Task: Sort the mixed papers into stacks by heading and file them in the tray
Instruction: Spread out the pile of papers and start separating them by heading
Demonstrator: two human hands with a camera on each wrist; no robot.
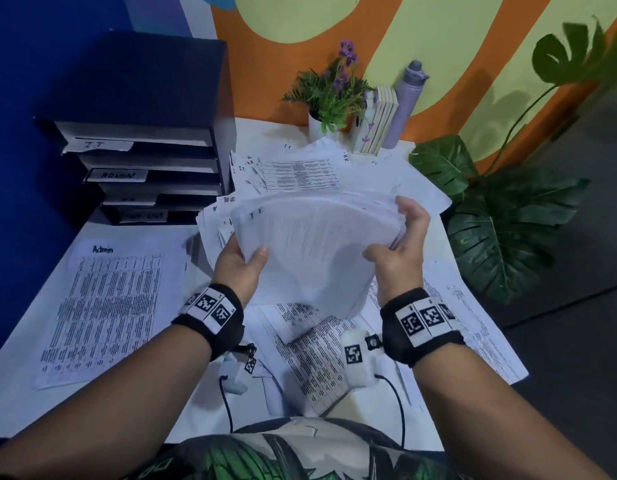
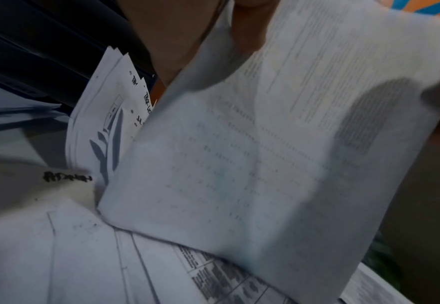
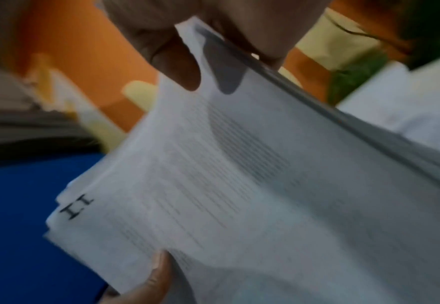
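Here, left hand (image 1: 240,261) and right hand (image 1: 400,240) grip IT papers (image 1: 314,237).

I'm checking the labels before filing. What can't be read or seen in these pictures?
- Held stack: body text motion-blurred in all views; only "IT" heading legible, right wrist view.
- Tray: two lowest slot labels dark and too small, head view.
- Sheets under the stack: headings covered by it and both wrists, head view.

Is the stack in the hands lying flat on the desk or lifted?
Lifted. Both the left hand and right hand grip the IT stack above the desk's papers, bowed upward.
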